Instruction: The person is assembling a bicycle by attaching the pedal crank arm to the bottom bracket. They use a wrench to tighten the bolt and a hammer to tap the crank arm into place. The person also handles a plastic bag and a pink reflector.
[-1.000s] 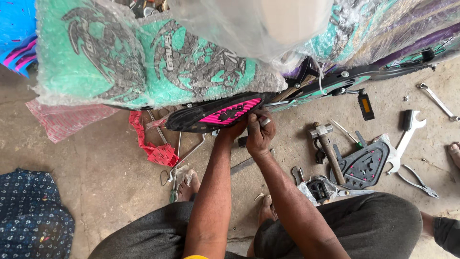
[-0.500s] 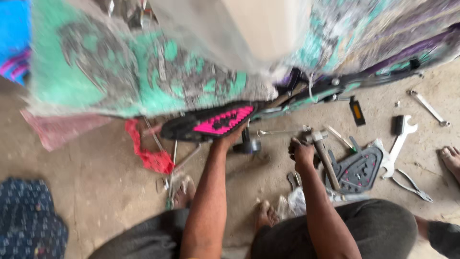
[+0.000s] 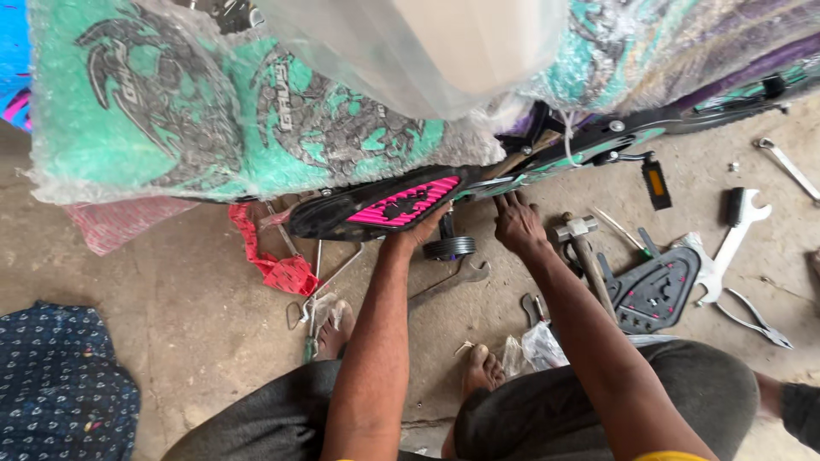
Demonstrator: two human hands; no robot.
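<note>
The left hand props the black-and-pink chain guard from underneath, its grip closed on the lower edge, apparently to steady it. At three o'clock, the right hand lies fingers apart, pressing the bicycle frame; a hammer rests just beside it on the floor.

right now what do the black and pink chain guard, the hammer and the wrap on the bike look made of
Chain guard: likely moulded plastic, glossy black with a pink slotted inset. Hammer: dull grey metal head, brownish handle, probably wood. Wrap: clear bubble film, going by its dimpled, crinkled sheen over the teal print.
</note>
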